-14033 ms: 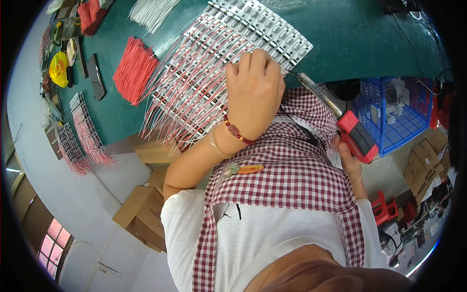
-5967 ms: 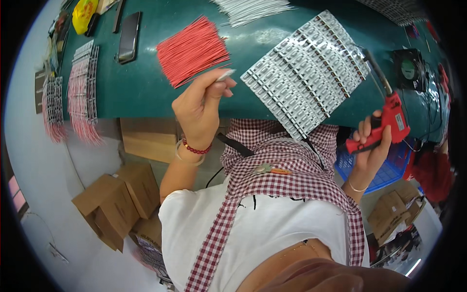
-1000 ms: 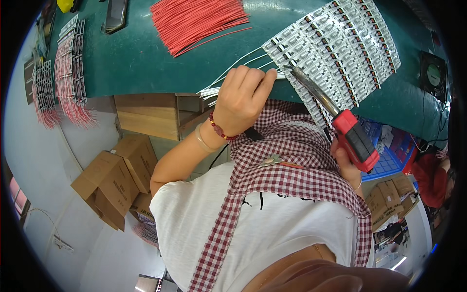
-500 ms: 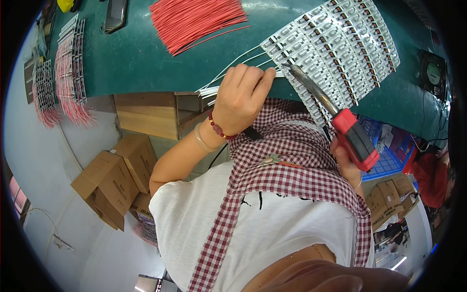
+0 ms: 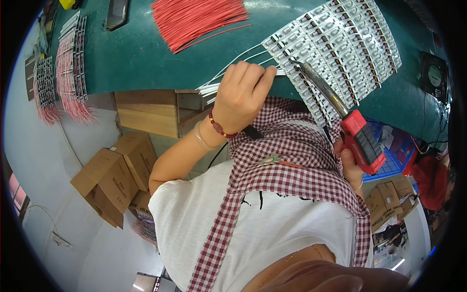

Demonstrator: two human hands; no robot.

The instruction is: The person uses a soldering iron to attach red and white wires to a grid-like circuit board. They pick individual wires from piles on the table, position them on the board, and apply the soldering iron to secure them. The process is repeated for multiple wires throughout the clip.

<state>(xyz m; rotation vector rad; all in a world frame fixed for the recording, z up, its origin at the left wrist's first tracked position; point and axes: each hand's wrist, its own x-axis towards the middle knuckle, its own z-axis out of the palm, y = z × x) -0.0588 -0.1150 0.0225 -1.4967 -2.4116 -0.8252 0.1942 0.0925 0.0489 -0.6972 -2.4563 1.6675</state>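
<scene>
My left hand (image 5: 242,92) is closed on a bundle of thin white wires (image 5: 209,89) at the near edge of the bench. Some wire ends reach the left edge of a large panel of small white circuit boards (image 5: 335,48); its fingertips hide how they are pinched. My right hand (image 5: 351,165) grips a soldering iron (image 5: 361,138) by its red and black handle, partly hidden behind it. The iron's dark metal shaft points up and left, and its bent tip hangs over the panel's left part. Whether the tip touches a board, I cannot tell.
Red wires (image 5: 199,19) lie in a pile on the green bench (image 5: 126,63). Wired board strips (image 5: 72,68) hang over its left edge near a phone (image 5: 116,13). A blue basket (image 5: 389,163) stands below on the right, cardboard boxes (image 5: 109,180) at lower left.
The soldering iron and my right hand have shifted a little to the right, its tip moving further in over the panel. My left hand stays nearly still on the white wires.
</scene>
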